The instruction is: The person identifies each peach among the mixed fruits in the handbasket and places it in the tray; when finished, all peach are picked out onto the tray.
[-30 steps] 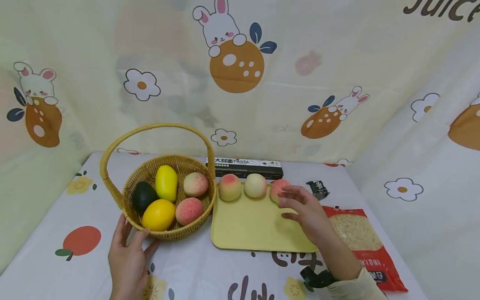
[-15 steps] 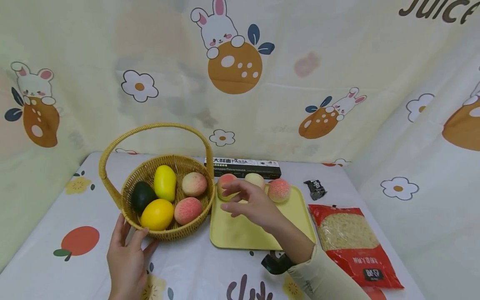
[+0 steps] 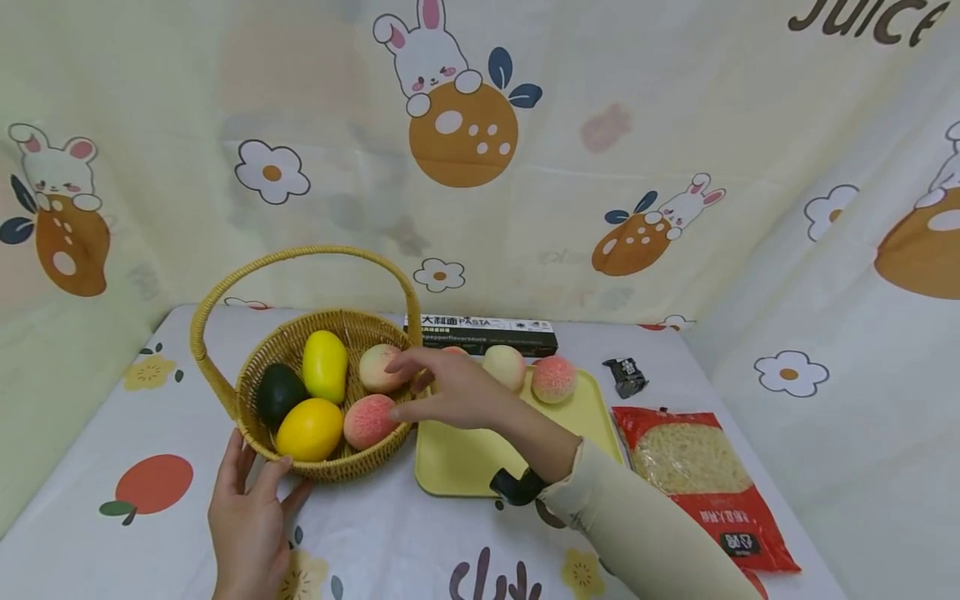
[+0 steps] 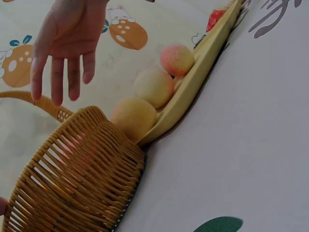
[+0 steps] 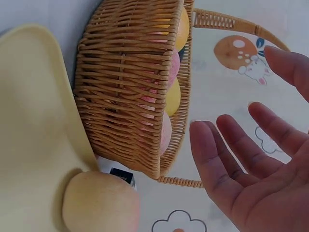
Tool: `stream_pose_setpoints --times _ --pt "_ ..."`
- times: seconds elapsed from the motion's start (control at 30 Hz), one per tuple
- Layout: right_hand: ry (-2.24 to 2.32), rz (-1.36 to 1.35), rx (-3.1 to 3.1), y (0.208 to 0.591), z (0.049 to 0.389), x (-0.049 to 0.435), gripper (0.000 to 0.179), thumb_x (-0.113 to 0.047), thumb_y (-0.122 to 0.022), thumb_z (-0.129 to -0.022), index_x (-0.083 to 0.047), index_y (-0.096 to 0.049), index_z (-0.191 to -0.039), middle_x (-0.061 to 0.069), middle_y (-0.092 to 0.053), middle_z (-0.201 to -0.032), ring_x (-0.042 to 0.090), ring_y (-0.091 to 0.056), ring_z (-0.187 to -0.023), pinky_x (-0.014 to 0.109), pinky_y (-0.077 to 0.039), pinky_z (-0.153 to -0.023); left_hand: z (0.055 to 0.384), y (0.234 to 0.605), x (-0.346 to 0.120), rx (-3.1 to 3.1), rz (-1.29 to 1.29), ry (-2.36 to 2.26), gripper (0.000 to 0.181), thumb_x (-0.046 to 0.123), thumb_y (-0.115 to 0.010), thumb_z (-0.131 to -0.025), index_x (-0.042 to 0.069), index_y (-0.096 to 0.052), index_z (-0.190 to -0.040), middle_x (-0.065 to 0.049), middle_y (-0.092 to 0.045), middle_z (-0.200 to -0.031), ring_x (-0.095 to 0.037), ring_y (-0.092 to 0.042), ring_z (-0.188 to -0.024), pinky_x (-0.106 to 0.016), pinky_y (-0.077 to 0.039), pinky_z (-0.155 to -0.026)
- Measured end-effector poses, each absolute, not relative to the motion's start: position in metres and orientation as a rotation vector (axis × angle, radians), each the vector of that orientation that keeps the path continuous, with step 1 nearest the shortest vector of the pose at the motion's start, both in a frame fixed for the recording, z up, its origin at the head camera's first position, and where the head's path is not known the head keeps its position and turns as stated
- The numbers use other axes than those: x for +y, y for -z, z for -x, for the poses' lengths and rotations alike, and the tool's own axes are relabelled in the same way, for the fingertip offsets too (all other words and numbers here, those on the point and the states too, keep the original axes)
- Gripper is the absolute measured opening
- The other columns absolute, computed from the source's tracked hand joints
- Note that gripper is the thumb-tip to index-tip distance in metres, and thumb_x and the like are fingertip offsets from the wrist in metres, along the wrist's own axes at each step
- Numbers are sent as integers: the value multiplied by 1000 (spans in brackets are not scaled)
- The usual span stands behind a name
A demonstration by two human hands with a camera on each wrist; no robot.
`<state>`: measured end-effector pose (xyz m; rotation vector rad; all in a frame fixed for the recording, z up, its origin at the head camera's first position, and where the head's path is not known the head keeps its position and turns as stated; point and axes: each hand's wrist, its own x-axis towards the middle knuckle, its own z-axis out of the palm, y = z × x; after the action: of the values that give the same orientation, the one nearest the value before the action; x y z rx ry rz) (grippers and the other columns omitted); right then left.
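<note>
A wicker basket (image 3: 322,473) with a tall arched handle holds several fruits: a dark green avocado-like one (image 3: 281,395), a yellow mango-like one (image 3: 325,367), a yellow-orange one (image 3: 310,430) and two peaches, one pale (image 3: 378,369) and one pink (image 3: 369,422). My left hand (image 3: 246,517) holds the basket at its near left rim, one digit over the edge. My right hand (image 3: 461,390) hovers above the basket's right rim, fingers apart, near the two peaches. Nothing lies in its palm (image 5: 275,203) in the right wrist view.
A yellow tray (image 3: 465,467) right of the basket bears a white peach (image 3: 504,367), a pink peach (image 3: 553,379) and another peach (image 5: 99,203). Behind stands a black pasta box (image 3: 517,337). A dark packet (image 3: 626,377) and red noodle bag (image 3: 705,483) lie right.
My right hand has moved left from the pink peach at the tray's far right, across the tray, to the basket's right rim. The left hand stays at the basket.
</note>
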<state>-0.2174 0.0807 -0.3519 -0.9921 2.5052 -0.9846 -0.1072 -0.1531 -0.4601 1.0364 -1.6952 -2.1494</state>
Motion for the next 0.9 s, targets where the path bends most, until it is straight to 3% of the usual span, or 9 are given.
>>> stream_pose_setpoints --times 0.2,0.43,0.6,0.7,0.9 --pt "839 1055 2506 347 224 59 51 -24 -80 -91 -9 -66 -137 12 -72 -133 27 -68 -122 37 -58 -103 107 460 -154 -1680 -1027 2148 82 13 -58 -104 45 -18 -168 1 -18 -179 -35 -38 -156 -62 -53 -100" --pt "617 1082 2539 346 230 36 45 -25 -80 -91 -15 -69 -133 6 -72 -133 24 -67 -125 27 -58 -95 108 460 -153 -1663 -1017 2153 82 13 -58 -103 43 -18 -169 1 -18 -179 -36 -36 -157 -63 -51 -101" --pt "482 1125 2508 351 238 23 50 -28 -83 -90 -15 -69 -136 7 -72 -133 25 -64 -130 28 -55 -104 108 459 -152 -1666 -1018 2157 83 12 -58 -103 42 -18 -169 1 -17 -179 -36 -35 -158 -64 -51 -102" --pt "413 1150 2478 354 241 16 53 -26 -83 -91 -12 -67 -139 9 -72 -135 25 -63 -128 30 -51 -109 108 459 -152 -1670 -1023 2156 83 12 -58 -103 43 -18 -168 1 -18 -179 -35 -36 -157 -63 -51 -102" --pt "275 1079 2448 359 242 0 54 -25 -82 -90 -16 -67 -141 4 -70 -139 16 -60 -113 25 -52 -100 107 459 -153 -1677 -1030 2156 82 13 -59 -103 45 -19 -168 1 -18 -179 -36 -38 -157 -62 -52 -101"
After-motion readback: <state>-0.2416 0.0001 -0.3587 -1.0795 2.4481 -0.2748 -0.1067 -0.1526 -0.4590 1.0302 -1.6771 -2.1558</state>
